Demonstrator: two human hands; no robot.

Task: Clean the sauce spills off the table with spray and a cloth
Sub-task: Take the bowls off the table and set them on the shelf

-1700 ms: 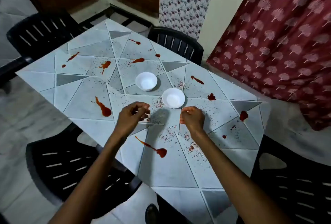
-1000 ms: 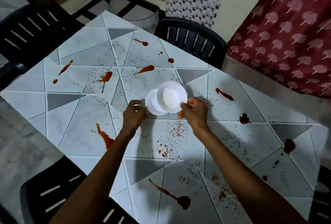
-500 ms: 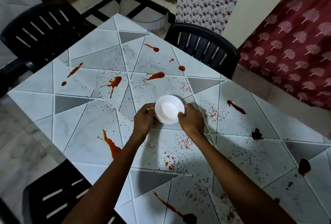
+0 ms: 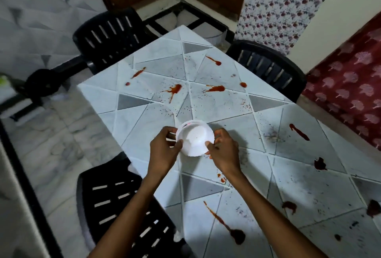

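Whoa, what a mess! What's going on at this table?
A person grips nested white bowls, tilted, with the left hand and right hand, one on each side, above the tiled table. Red sauce spills are spread across it, unwiped. No spray or cloth is in view.

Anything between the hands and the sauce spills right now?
Only the white bowls, gripped by left hand and right hand over the table. The sauce spills themselves lie uncovered; no spray or cloth is in view.

Red sauce spills (image 4: 215, 88) in streaks and blobs, scattered across white-and-grey tiled table (image 4: 224, 113)
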